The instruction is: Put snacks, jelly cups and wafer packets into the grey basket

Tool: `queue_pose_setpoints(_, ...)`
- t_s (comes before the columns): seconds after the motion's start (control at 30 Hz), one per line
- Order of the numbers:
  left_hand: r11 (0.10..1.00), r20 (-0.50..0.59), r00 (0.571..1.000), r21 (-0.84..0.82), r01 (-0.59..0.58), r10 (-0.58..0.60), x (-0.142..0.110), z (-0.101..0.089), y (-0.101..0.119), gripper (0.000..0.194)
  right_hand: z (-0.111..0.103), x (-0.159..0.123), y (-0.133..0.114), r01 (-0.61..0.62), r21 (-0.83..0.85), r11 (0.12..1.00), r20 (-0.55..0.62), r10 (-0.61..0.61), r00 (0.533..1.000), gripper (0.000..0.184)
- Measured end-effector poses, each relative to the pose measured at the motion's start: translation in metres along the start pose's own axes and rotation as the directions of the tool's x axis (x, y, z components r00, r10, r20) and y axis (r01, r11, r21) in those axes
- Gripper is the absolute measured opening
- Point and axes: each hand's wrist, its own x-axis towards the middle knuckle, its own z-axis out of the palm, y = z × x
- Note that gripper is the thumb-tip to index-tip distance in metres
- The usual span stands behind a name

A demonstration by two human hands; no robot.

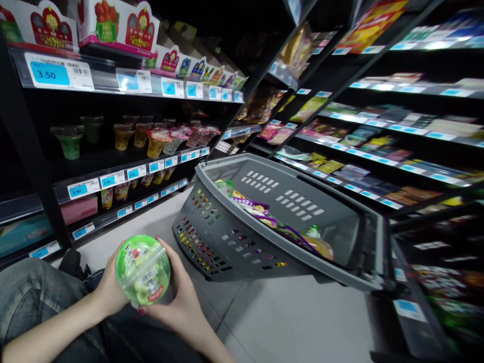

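A jelly cup (145, 272) with a green-rimmed clear lid is held low in front of my knees, its top turned towards me. My left hand (115, 282) grips its left side, partly hidden behind the cup. Around the right side curl the fingers and thumb of my right hand (181, 297). Just to the right on the floor stands a grey shopping basket (227, 227) with slotted walls. Inside it lie purple-edged snack packets (251, 204), a green-lidded cup (226, 187) and a rounded orange item (321, 247) that I cannot identify.
Left of the basket, a shelf (91, 174) carries several jelly cups (123, 136) above price tags. Boxed sweets (117, 25) fill the shelf above. Blurred racks of packets (363, 136) line the right side. Grey floor tiles (280, 317) show in front of the basket.
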Motion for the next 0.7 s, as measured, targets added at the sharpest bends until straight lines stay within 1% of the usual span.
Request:
queue_pose_setpoints(0.07, 0.999, 0.038, 0.999, 0.048, -0.015, 0.013, 0.002, 0.000, 0.003, 0.050, -0.001, 0.005, 0.006, -0.090, 0.158, 0.983, -0.023, 0.095, 0.995, 0.090)
queue_pose_setpoints(0.13, 0.995, 0.085, 0.996, 0.101, 0.017, -0.026, 0.005, 0.001, 0.007, 0.049, -0.002, 0.010, 0.015, -0.191, 0.303, 0.934, -0.005, 0.202, 0.979, 0.081)
queue_pose_setpoints(0.2, 0.987, 0.147, 0.980, 0.106, 0.121, -0.136, 0.007, 0.003, 0.011, 0.051, -0.003, 0.014, 0.024, -0.289, 0.402, 0.869, 0.022, 0.306, 0.952, 0.070)
queue_pose_setpoints(0.27, 0.971, 0.195, 0.951, 0.074, 0.230, -0.240, 0.009, 0.004, 0.013, 0.050, -0.002, 0.016, 0.031, -0.379, 0.473, 0.795, 0.054, 0.403, 0.914, 0.061)
queue_pose_setpoints(0.33, 0.958, 0.215, 0.933, 0.051, 0.283, -0.288, 0.010, 0.005, 0.014, 0.048, -0.001, 0.016, 0.035, -0.446, 0.529, 0.722, 0.082, 0.479, 0.874, 0.054)
queue_pose_setpoints(0.4, 0.957, 0.216, 0.933, 0.043, 0.286, -0.289, 0.011, 0.005, 0.015, 0.046, 0.000, 0.016, 0.035, -0.472, 0.563, 0.678, 0.088, 0.518, 0.851, 0.052)
queue_pose_setpoints(0.43, 0.956, 0.216, 0.932, 0.044, 0.290, -0.292, 0.011, 0.005, 0.015, 0.046, 0.000, 0.016, 0.035, -0.472, 0.574, 0.670, 0.081, 0.526, 0.846, 0.053)
queue_pose_setpoints(0.57, 0.953, 0.218, 0.928, 0.042, 0.301, -0.302, 0.010, 0.005, 0.017, 0.047, 0.000, 0.016, 0.032, -0.468, 0.584, 0.663, 0.068, 0.535, 0.842, 0.056)
queue_pose_setpoints(0.7, 0.952, 0.221, 0.926, 0.046, 0.303, -0.306, 0.011, 0.004, 0.018, 0.046, -0.002, 0.015, 0.031, -0.477, 0.576, 0.665, 0.063, 0.545, 0.836, 0.054)
